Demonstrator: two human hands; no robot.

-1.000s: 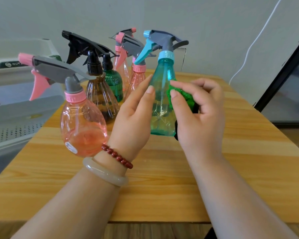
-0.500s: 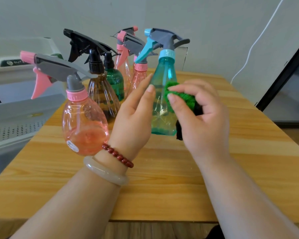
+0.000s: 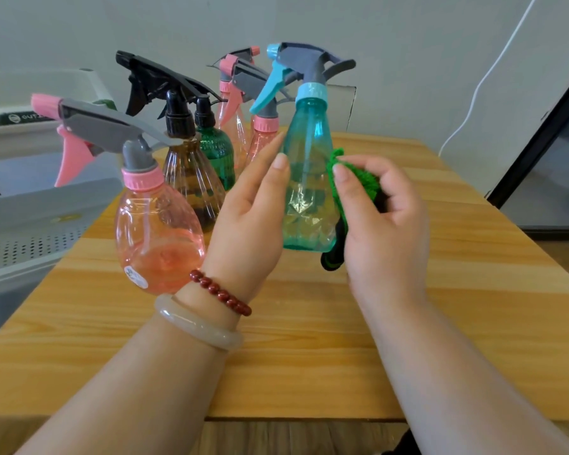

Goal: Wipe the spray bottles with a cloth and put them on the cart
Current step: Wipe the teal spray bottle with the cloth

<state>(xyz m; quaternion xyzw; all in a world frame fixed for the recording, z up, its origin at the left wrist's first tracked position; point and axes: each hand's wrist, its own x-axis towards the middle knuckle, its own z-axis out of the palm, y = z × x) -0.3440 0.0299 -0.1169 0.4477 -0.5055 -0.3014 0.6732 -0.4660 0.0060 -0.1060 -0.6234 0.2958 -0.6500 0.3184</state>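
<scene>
The translucent teal plastic spray bottle with the blue-and-grey trigger head stands upright near the middle of the wooden surface, just right of the other bottles. The left hand steadies it with fingers loosely extended along its side, not wrapped around. The right hand pinches a fuzzy green cloth against its right flank. With so light a brace, a firm wipe could tip the bottle leftward into the round pink bottle.

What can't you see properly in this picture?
- Head view: the left hand hides its own fingers behind the teal bottle.
- The right hand covers most of the green cloth.
- Nearer bottles hide the bodies of the back pink bottles.
- The cart is cut off at the left edge.
</scene>
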